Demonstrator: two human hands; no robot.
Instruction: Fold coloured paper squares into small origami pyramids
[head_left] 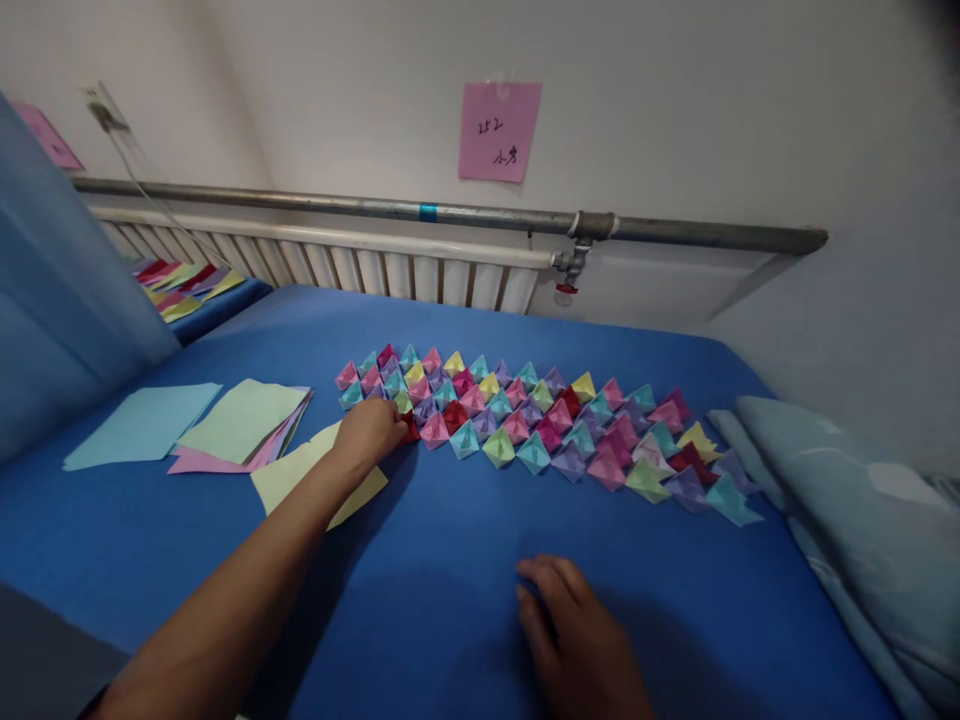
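Note:
Rows of folded paper boats [499, 448] in many colours stand across the blue-covered surface. My left hand [369, 432] reaches to the left end of the front row, its fingers pinched at a dark red paper boat [410, 428]. My fingers hide part of that boat. Under my left wrist and forearm lies a yellow paper sheet [292, 472]. Lower right of centre, my right hand [581, 640] hovers over or rests on the blue cover, holding nothing. Its fingers are slightly bent and apart.
Blue paper sheets [139, 425] and a fanned stack of coloured paper [244, 420] lie on the left. A pillow [862, 490] is at the right edge. Behind the blue cover [435, 580] are a radiator [390, 272] and a pipe [300, 200]. A blue curtain [67, 270] hangs at left.

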